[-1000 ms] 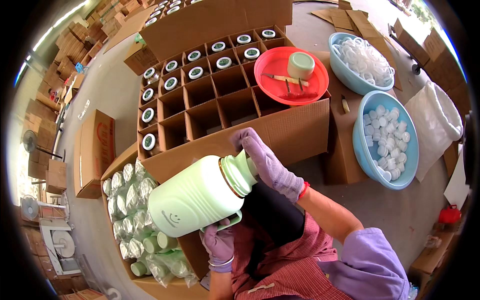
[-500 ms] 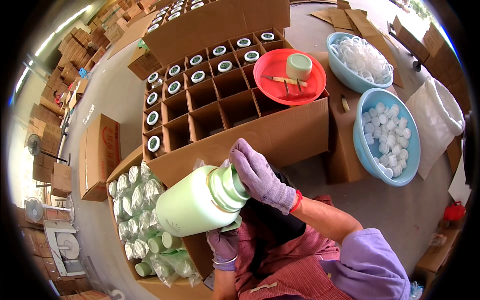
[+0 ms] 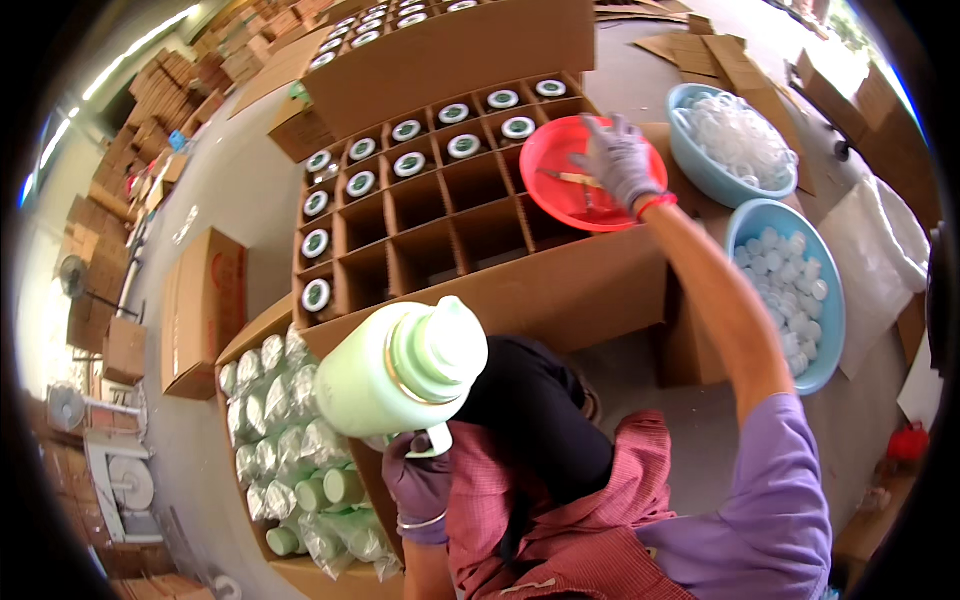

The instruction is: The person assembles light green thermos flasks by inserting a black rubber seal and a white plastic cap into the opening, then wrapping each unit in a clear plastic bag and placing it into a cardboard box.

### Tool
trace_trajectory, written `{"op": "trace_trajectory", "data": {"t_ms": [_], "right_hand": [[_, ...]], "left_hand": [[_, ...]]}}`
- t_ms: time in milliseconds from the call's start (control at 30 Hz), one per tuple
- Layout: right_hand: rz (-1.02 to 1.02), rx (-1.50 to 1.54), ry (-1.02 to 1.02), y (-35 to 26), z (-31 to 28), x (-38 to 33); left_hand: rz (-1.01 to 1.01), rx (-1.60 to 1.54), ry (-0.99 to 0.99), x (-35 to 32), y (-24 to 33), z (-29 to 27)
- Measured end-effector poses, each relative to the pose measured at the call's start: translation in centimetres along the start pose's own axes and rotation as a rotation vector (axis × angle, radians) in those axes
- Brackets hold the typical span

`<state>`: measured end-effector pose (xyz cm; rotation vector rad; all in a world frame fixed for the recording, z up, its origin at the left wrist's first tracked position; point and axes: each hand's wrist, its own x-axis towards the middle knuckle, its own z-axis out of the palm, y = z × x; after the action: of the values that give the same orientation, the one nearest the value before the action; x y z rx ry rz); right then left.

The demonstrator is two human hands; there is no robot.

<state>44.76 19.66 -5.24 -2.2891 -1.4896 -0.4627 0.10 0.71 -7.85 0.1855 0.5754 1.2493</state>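
Pale-green jug (image 3: 375, 375) tilts near us, before the divided carton (image 3: 540, 290), our left hand (image 3: 415, 475) curled at its handle (image 3: 437, 440). Farther right, our right hand (image 3: 617, 165) is over the red dish (image 3: 557, 204), fingers half-bent; whether it grips anything we cannot tell.

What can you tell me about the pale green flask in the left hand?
The flask has a broad, smooth, slightly shiny body that looks like plastic or coated metal. A thin, brownish metallic-looking band rings it below a stepped collar. Its pouring top ends in a pointed spout, with no cup over it. It is tilted, top toward the right of the picture, above the person's lap. The gloved left hand grips it by the handle.
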Motion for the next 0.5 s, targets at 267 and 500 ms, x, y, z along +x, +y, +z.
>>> {"op": "trace_trajectory", "data": {"t_ms": [267, 500], "right_hand": [[-0.339, 0.475, 0.13, -2.8, -3.9, -0.1], [-1.086, 1.138, 0.166, -13.0, -14.1, -15.8]], "left_hand": [[-0.159, -0.327, -0.14, 0.2, 1.3, -1.7], [0.046, 0.001, -0.106, -1.8, 1.5, -0.2]]}}
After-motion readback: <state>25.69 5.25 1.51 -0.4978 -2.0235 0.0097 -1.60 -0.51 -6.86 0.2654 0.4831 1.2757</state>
